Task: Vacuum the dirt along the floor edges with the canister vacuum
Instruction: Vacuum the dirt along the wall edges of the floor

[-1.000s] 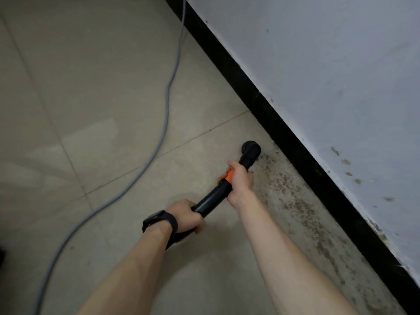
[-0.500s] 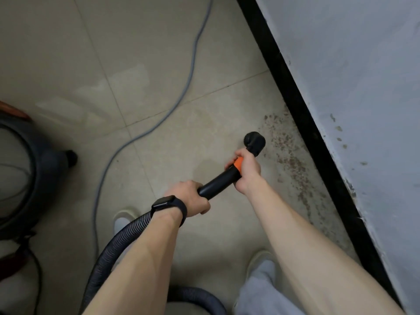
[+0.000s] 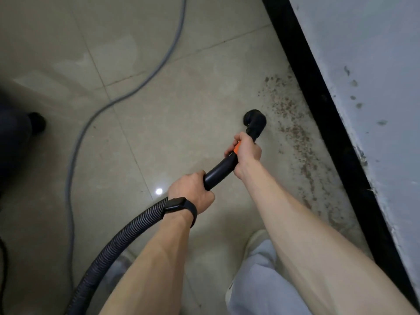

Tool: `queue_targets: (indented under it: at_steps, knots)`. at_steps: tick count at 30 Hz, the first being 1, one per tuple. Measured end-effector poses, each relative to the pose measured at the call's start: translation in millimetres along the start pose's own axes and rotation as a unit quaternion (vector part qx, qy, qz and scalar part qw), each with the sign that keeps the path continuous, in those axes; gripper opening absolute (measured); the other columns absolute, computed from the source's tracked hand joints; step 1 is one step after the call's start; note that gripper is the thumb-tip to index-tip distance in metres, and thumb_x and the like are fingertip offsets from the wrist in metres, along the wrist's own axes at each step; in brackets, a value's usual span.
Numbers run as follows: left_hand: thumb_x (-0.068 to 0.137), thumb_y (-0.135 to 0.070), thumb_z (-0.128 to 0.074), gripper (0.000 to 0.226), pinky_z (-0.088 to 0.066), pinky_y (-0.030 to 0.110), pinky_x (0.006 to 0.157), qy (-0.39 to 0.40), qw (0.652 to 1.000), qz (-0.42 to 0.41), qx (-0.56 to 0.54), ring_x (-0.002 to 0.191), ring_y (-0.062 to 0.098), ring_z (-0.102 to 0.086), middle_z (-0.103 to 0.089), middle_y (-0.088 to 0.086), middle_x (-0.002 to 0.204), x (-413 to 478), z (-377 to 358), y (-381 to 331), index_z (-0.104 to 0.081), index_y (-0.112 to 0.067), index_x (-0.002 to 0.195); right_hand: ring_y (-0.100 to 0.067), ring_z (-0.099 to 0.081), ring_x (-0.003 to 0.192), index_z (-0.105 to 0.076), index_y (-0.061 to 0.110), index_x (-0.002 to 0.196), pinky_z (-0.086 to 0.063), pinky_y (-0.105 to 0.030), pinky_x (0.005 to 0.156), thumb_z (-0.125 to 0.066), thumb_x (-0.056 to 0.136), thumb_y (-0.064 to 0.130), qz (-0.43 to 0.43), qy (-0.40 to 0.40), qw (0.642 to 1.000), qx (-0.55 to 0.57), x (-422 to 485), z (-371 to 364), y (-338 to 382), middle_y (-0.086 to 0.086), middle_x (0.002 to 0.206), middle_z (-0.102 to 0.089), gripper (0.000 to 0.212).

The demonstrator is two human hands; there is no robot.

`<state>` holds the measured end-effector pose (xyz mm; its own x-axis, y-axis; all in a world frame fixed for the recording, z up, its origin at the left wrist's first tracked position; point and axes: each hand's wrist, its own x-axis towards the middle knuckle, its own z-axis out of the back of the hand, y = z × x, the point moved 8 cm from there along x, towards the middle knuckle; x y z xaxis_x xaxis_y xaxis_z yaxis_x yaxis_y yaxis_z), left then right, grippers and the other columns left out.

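Canister vacuum (image 3: 11,137): dark body at far left edge; I log the ribbed hose (image 3: 127,233) running to the left grip (image 3: 193,189), wrapped round the wand (image 3: 219,171) rear. Right grip (image 3: 247,153) clamps the orange collar. Nozzle (image 3: 255,121) has drawn back along the wall since a second ago, now just left of the dirt (image 3: 295,137): a brown speckled band hugging the black baseboard (image 3: 329,123), mostly unlifted.

Both hands, left hand (image 3: 192,189) and right hand (image 3: 246,153), grip the vacuum wand (image 3: 219,170), its nozzle (image 3: 255,122) beside the dirt (image 3: 295,137)
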<state>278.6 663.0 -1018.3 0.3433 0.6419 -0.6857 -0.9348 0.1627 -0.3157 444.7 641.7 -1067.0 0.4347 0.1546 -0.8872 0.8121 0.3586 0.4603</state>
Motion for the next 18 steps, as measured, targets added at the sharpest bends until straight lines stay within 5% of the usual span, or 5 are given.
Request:
queue_targets:
  at_steps: [11,18]
  knots:
    - [0.068,-0.033,-0.053,0.023,-0.049,0.030,0.060,-0.077,0.996,-0.042,0.021,0.064,0.021,-0.058,-0.056,-0.007,0.067,64,-3,30,-0.055,-0.031,0.090,-0.016,-0.047,0.038,-0.050,0.009,0.106,-0.048,-0.028,0.046,-0.059,0.083,-0.002,0.056,0.046,0.996,0.048,32,-31,-3,-0.002,0.056,-0.050,0.027]
    - [0.070,-0.033,-0.053,0.018,-0.037,0.028,0.052,-0.123,0.989,-0.077,0.028,0.056,0.014,-0.048,-0.051,-0.009,0.065,80,5,27,-0.052,-0.032,0.088,-0.016,-0.046,0.042,-0.051,0.008,0.094,-0.047,-0.026,0.046,-0.061,0.085,-0.001,0.066,0.073,0.992,0.080,37,-42,5,-0.002,0.058,-0.050,0.016]
